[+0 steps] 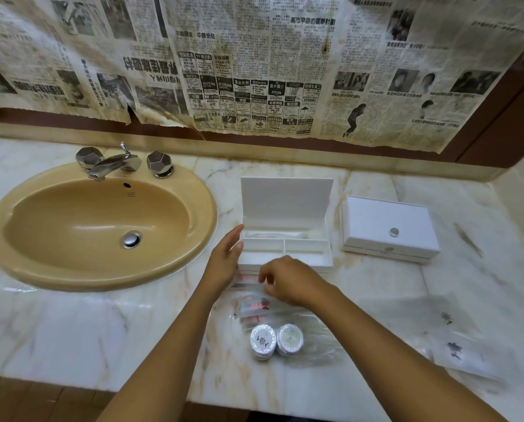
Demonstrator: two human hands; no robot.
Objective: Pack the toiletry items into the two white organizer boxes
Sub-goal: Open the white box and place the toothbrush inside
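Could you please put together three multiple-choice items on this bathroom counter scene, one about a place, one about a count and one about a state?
1. Where does the closed white box stand?
A. Inside the sink
B. On the counter, right of the open white box
C. On top of the taps

2. How many round tins lie near the counter's front edge?
A. Two
B. Four
C. None

3. What is the left hand doing?
A. Gripping a tap
B. Resting with straight fingers against the open box's left side
C. Holding a round tin

Answers:
1 B, it stands apart on the marble to the right of the open box.
2 A, two tins lie side by side, touching.
3 B, its fingers lie straight at the box's left wall.
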